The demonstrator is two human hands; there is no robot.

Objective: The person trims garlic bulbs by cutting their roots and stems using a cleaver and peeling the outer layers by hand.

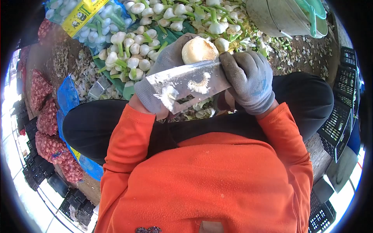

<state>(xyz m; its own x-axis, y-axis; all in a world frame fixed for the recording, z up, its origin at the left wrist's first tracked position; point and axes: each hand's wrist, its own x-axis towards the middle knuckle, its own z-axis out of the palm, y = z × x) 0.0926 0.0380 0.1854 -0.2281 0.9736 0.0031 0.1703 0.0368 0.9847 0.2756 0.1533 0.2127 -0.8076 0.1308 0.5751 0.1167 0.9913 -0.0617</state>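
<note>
In a grey glove, my left hand [169, 58] is wrapped round a large white garlic bulb [199, 50], its browned root end facing up. My gloved right hand [250, 79] grips a wide-bladed knife [189, 82], its handle hidden in the fist. The blade lies across in front of the bulb, close against its lower edge, and covers part of my left hand. Pieces of root and peel stick to the metal. Beyond my hands is a heap of garlic bulbs with green stems [134, 48].
A printed bag of garlic [87, 19] lies at the upper left, a bucket [274, 17] with a green basket [312, 15] at the upper right. Red net sacks [48, 120] line the left side; black crates [337, 105] stand at the right. Peelings litter the ground.
</note>
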